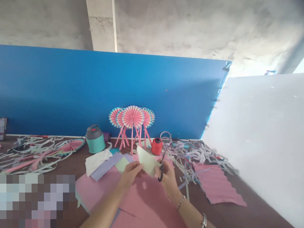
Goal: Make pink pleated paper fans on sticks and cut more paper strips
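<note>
A pale yellow-green sheet of paper is held up between my two hands, above the pink sheets on the table. My left hand pinches its lower left edge. At its right edge, my right hand grips a pair of scissors with dark handles, the blades pointing up and away; the thumb and fingers also touch the paper. Just beyond the hands stand several pink folded-paper fans on pink sticks. A red round object with a dark top sits close behind the scissors.
Paper strips lie tangled on the right and on the left. A teal container with a grey lid stands at the back left. A pleated pink sheet lies at right. A blue partition rises behind the table, a white one at right.
</note>
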Demonstrator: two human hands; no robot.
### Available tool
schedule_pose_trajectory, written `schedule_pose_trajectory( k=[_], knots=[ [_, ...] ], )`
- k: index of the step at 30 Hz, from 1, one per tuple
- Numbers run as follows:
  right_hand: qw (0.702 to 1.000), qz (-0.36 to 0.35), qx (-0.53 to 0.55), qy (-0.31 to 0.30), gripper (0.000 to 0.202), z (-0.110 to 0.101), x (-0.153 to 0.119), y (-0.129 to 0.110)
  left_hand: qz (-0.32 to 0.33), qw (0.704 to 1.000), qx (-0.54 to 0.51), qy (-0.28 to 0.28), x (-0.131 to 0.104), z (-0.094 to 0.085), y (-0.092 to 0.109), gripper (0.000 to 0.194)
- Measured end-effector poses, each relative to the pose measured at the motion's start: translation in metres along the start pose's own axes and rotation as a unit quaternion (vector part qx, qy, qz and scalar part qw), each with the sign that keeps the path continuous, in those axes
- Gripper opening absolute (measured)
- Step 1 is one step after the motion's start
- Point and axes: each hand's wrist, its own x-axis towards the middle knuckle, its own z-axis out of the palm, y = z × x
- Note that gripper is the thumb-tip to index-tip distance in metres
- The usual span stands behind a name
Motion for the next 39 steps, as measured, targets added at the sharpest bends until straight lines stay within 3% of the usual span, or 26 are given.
schedule_pose_trajectory(
  k=[6,11,16,21,31,39],
  knots=[
    [0.994,0.034,-0.045,-0.09,0.019,0.004,-0.004,-0.009,0.051,0.995,0.046,0.067,0.002,-0.003,0.004,0.029],
    [0.981,0.113,-0.062,-0.147,0.032,-0.002,0.0,-0.012,0.091,0.984,0.082,0.132,0.008,-0.015,0.006,0.028],
    [0.953,0.182,-0.129,-0.204,0.041,-0.009,0.003,-0.017,0.1,0.978,0.065,0.169,0.015,-0.03,0.007,0.03],
    [0.936,0.185,-0.172,-0.246,0.036,-0.01,0.001,-0.015,0.095,0.976,0.065,0.184,0.016,-0.034,0.007,0.031],
    [0.945,0.138,-0.168,-0.243,0.029,-0.012,0.0,0.001,0.07,0.982,0.066,0.163,0.014,-0.031,0.009,0.029],
    [0.948,0.144,-0.162,-0.235,0.027,-0.012,-0.001,0.001,0.063,0.982,0.065,0.165,0.011,-0.028,0.012,0.029]
  ],
)
